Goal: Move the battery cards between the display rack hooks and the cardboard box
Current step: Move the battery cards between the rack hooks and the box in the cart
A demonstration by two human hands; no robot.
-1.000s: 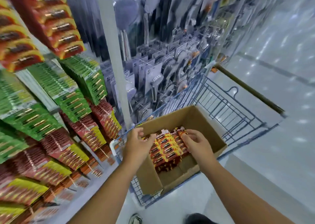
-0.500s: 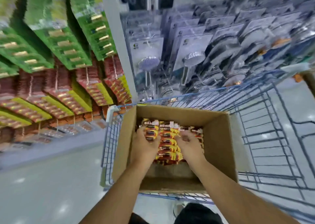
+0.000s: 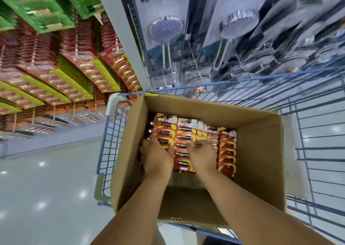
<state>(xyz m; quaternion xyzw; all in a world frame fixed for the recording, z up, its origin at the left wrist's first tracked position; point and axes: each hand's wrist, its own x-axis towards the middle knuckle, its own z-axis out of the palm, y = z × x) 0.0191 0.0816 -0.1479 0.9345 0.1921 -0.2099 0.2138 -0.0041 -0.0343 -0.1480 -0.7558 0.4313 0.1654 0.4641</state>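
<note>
head view: rack cards point(image 3: 104, 71) hang at left, now closer. left hand point(image 3: 157, 156) stays curled on the battery cards point(image 3: 186, 142) inside the cardboard box point(image 3: 259, 151); right hand point(image 3: 202, 154) has closed, pinching the same stack.

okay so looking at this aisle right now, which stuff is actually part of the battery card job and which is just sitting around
Part of the job:
- battery cards in the box
- cardboard box
- left hand and right hand, both among the cards
- red battery cards on the rack hooks

Just there:
- shower heads in packs
- green card packs
- blue wire cart under the box
</note>
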